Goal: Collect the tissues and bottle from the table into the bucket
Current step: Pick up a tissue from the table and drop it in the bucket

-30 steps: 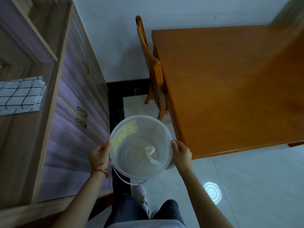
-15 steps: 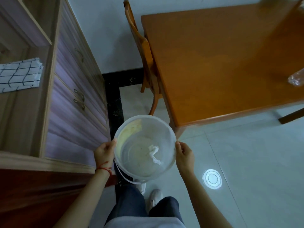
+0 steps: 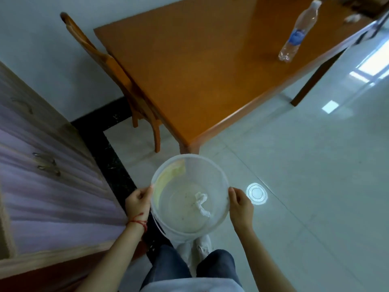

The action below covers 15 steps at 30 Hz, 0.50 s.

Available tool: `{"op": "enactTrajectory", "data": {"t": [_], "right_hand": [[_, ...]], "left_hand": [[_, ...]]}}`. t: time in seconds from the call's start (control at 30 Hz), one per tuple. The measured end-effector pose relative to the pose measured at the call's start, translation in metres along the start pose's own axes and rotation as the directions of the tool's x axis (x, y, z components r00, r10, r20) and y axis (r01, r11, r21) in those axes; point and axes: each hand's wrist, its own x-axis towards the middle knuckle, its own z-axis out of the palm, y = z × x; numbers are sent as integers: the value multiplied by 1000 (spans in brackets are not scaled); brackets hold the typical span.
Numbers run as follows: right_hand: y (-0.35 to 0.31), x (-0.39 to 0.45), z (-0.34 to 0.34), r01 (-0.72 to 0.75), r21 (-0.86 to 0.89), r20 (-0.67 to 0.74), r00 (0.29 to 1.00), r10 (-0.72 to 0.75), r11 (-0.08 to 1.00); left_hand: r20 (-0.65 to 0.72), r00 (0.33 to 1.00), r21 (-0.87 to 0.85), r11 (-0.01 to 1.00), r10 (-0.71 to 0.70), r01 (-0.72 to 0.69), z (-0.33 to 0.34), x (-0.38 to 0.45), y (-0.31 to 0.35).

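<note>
I hold a translucent white bucket (image 3: 212, 165) in front of me, above the floor. My left hand (image 3: 137, 202) grips its left rim and my right hand (image 3: 240, 204) grips its right rim. A crumpled white tissue (image 3: 201, 202) lies on the bucket's bottom. On the orange wooden table (image 3: 200, 66), a clear plastic bottle (image 3: 297, 32) with a blue label lies near the far right edge. Another crumpled tissue (image 3: 352, 17) sits at the table's far right corner.
A wooden chair (image 3: 117, 74) stands tucked against the table's left side. A cabinet with purple drawer fronts (image 3: 42, 175) runs along my left. Glossy tiled floor (image 3: 305, 186) spreads to the right of the table. My legs and shoes show below the bucket.
The view has swung right and pulled back from the table. The bottle and a second tissue have come into sight. Both hands keep their hold on the bucket.
</note>
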Motion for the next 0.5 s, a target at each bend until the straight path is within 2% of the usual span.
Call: {"op": "enactTrajectory", "data": {"t": [0.23, 0.5], "right_hand": [[35, -25, -47, -107, 131, -216, 967, 134, 986], [76, -44, -111, -171, 248, -458, 847, 271, 954]], "left_hand": [[232, 970, 55, 995, 70, -85, 52, -11, 18], [514, 840, 58, 970, 174, -237, 133, -53, 41]]}}
